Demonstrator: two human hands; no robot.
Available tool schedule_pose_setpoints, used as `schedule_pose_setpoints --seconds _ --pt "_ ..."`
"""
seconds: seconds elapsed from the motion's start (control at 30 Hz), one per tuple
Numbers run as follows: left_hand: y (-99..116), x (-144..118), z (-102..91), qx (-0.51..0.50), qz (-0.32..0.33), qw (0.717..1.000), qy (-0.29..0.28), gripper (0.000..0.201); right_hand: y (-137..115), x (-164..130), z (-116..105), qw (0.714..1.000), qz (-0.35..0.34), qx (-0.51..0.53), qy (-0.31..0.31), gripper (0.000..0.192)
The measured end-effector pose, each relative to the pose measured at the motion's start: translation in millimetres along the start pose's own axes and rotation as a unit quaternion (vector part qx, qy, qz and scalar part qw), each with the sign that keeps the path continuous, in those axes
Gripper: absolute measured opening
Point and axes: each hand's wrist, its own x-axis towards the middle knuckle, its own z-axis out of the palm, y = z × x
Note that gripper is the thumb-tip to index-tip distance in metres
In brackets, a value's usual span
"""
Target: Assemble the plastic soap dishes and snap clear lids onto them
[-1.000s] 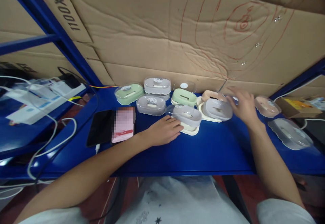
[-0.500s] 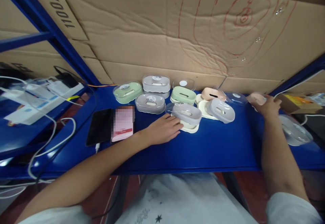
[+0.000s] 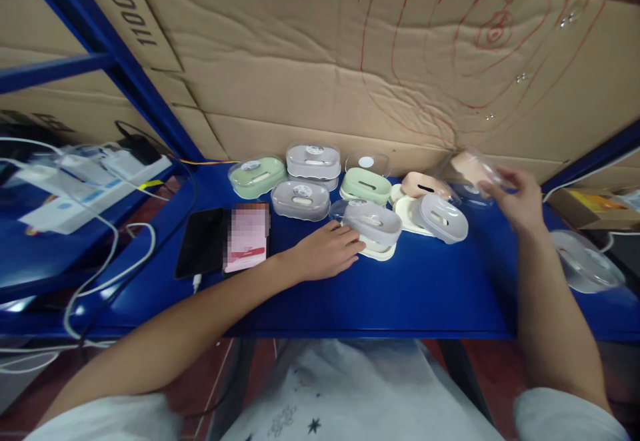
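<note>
1. Lifted off the blue metal table [image 3: 425, 294] within the last half second, a pink plastic soap box with a clear lid [image 3: 470, 169] is now held in the air by the right hand [image 3: 520, 201].
2. It is judged light, stiff and smooth, best gripped across its short sides.
3. The right fingers [image 3: 493, 191] are closed on its near end; the box juts left beyond them.
4. The left hand [image 3: 325, 254] lies flat, loosely open, touching a grey lidded soap box on a cream tray [image 3: 373, 226].
</note>
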Motion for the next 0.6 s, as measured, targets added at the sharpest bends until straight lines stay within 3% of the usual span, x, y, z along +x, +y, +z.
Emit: schedule_pose_setpoints --seconds 0.13,0.23,0.4,0.6 --pt "0 0 0.8 0.002 0.000 1.000 0.001 0.020 -50 -12 23 0.992 -0.092 0.059 -0.066 0.052" --pt "0 0 1.5 0.003 0.001 1.000 0.007 0.020 -73 -18 24 0.984 -0.125 0.081 -0.096 0.050" --pt "0 0 1.2 -0.001 0.002 1.000 0.012 0.020 -80 -20 24 0.984 -0.110 0.116 -0.077 0.041" --pt "0 0 0.2 -0.011 0.000 1.000 0.011 0.021 -76 -24 46 0.989 -0.058 0.128 -0.041 0.045"
